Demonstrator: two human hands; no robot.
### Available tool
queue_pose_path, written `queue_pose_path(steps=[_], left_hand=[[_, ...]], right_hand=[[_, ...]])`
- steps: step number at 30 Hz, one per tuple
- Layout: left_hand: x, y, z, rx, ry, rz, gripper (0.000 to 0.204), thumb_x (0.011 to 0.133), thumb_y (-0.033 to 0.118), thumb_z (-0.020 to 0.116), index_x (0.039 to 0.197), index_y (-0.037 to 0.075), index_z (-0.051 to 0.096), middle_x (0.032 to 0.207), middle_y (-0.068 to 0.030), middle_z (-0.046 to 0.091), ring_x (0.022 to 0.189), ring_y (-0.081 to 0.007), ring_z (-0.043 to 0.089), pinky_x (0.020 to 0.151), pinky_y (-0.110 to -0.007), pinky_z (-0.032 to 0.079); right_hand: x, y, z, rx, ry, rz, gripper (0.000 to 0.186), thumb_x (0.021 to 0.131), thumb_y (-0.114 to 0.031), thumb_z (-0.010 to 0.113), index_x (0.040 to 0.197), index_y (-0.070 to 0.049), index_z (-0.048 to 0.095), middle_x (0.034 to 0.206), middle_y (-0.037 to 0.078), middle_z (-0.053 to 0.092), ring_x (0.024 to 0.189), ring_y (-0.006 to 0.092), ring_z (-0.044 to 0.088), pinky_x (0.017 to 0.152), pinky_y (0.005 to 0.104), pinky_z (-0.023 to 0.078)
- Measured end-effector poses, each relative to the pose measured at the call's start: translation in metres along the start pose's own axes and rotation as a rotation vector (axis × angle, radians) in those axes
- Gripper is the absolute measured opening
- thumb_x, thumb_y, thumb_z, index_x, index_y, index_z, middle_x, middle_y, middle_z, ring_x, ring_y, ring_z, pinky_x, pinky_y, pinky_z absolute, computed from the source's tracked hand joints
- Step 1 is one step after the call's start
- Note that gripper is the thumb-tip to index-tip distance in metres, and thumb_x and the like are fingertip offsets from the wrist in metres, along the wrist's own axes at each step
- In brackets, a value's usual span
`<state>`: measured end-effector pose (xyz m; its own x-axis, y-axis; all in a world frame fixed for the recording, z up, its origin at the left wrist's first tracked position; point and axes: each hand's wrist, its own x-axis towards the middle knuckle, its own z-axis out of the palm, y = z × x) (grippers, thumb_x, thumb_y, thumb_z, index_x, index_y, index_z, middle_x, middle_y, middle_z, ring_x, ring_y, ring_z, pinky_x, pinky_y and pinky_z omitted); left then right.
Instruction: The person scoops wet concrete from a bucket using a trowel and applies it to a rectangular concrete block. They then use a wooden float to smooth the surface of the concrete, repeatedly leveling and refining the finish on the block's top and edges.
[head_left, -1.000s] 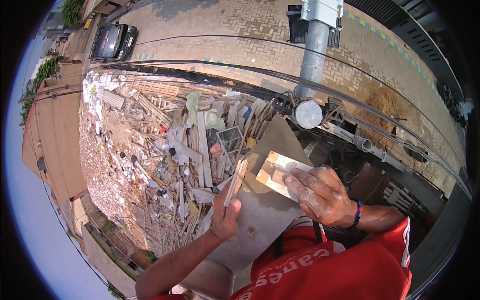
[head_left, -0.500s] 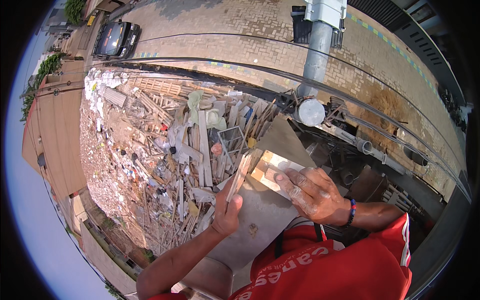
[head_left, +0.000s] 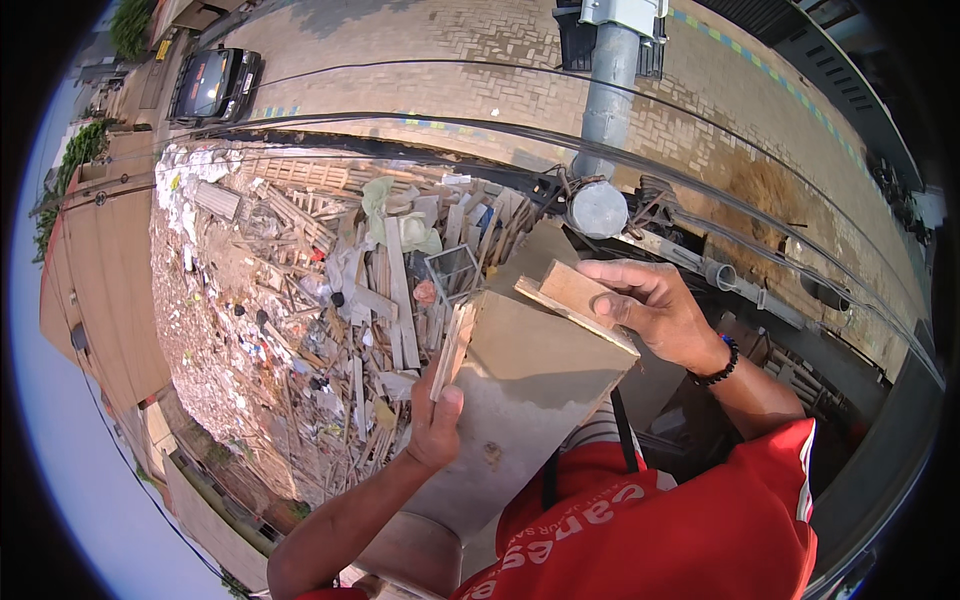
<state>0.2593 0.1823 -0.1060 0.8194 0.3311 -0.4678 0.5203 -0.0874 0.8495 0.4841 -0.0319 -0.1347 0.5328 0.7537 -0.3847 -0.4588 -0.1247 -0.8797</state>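
While the right hand (head_left: 665, 312) pinches the wooden float (head_left: 568, 290) in its fingers, the float's long edge slants down rightward over the grey slab (head_left: 530, 370); farther left, the left hand (head_left: 434, 425) grips a wooden strip (head_left: 456, 346).

White lettering stands on the red shirt (head_left: 700, 540): one large line running slantwise across the chest, with a line of smaller letters beside it. On the windscreen (head_left: 209, 84) of the dark car (head_left: 217, 88) sits a reddish mark, too small to read. Any writing on the yellow panel (head_left: 163, 49) near the car is likewise too small.
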Motion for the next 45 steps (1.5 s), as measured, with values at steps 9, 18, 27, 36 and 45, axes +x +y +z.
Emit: queue_pose_path(steps=[9, 18, 27, 36, 45], left_hand=[[-0.001, -0.005, 0.001, 0.008, 0.02, 0.055, 0.058, 0.096, 0.029, 0.043, 0.136, -0.013, 0.039, 0.132, -0.0245, 0.051, 0.125, -0.0305, 0.047, 0.106, -0.037, 0.033], [0.01, -0.004, 0.006, 0.028, 0.061, 0.182, 0.053, 0.093, 0.025, 0.044, 0.133, -0.01, 0.044, 0.105, -0.0106, 0.059, 0.075, -0.01, 0.044, 0.066, -0.026, 0.039], [0.006, -0.002, 0.005, -0.042, 0.07, 0.041, 0.052, 0.094, 0.028, 0.046, 0.132, -0.007, 0.047, 0.1, -0.006, 0.059, 0.07, -0.0063, 0.04, 0.06, -0.024, 0.036], [0.009, -0.001, 0.006, -0.067, 0.069, 0.081, 0.054, 0.095, 0.032, 0.046, 0.132, -0.007, 0.047, 0.081, 0.0002, 0.053, 0.062, -0.0053, 0.035, 0.054, -0.023, 0.03], [0.009, 0.001, 0.006, -0.057, 0.077, 0.102, 0.055, 0.096, 0.035, 0.046, 0.133, -0.006, 0.047, 0.073, 0.0027, 0.046, 0.058, -0.0042, 0.029, 0.052, -0.024, 0.025]], right_hand=[[-0.049, 0.008, -0.041, -0.29, -0.035, 0.066, 0.037, 0.089, -0.012, 0.067, 0.124, 0.0, 0.061, 0.095, 0.007, 0.07, 0.083, 0.0079, 0.06, 0.077, 0.025, 0.048], [-0.082, -0.015, -0.014, -0.782, 0.232, -0.372, 0.04, 0.079, -0.006, 0.066, 0.118, 0.003, 0.064, 0.09, 0.016, 0.068, 0.075, 0.0267, 0.061, 0.068, 0.0348, 0.05], [-0.092, 0.009, 0.034, -1.146, -0.105, -0.63, 0.063, 0.068, -0.008, 0.074, 0.129, -0.007, 0.059, 0.119, 0.012, 0.062, 0.098, 0.0232, 0.059, 0.076, 0.0364, 0.047], [-0.047, -0.007, 0.031, -1.158, -0.002, -0.744, 0.062, 0.065, -0.005, 0.071, 0.125, 0.0, 0.058, 0.113, 0.014, 0.063, 0.089, 0.0254, 0.06, 0.075, 0.0377, 0.048], [-0.041, -0.007, 0.035, -1.117, -0.059, -0.759, 0.056, 0.074, -0.007, 0.065, 0.129, -0.002, 0.057, 0.113, 0.014, 0.062, 0.093, 0.0224, 0.059, 0.077, 0.0353, 0.047]])
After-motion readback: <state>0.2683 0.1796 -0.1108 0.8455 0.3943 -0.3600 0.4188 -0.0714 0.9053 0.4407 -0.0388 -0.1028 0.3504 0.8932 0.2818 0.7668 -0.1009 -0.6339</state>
